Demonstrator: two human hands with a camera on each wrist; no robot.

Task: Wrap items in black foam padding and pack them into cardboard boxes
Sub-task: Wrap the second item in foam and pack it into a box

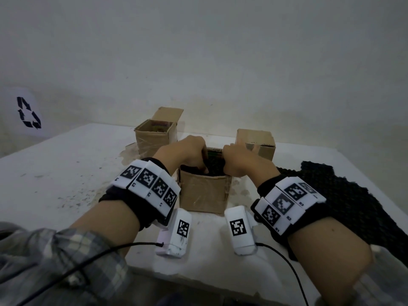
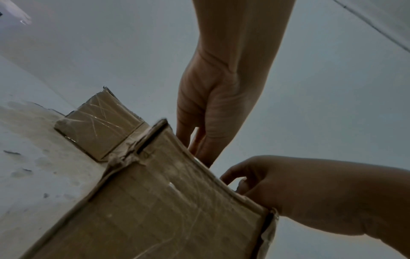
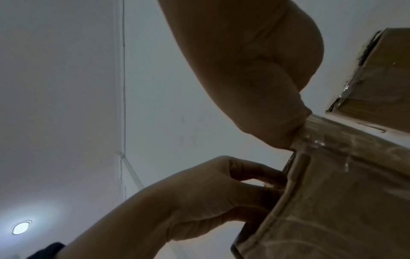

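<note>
The black foam padding sits down inside the open cardboard box that stands in the middle of the white table, right in front of me, and both my hands are at its mouth. My left hand comes in from 9 o'clock with the fingers bent down over the rim and reaching into the box; the head view shows their tips against the foam, though I cannot tell whether they pinch it or just press it. My right hand comes in from 3 o'clock, its fingers curled over the right wall of the box; whether they also hold foam is hidden from me. At 11 o'clock from this box stands a second box with its flap up and something colourful inside, too blurred to name. At 1 o'clock, just behind my right hand, is a third box, closed. A loose sheet of the same black foam lies flat on the table at 3 o'clock, partly under my right forearm.
</note>
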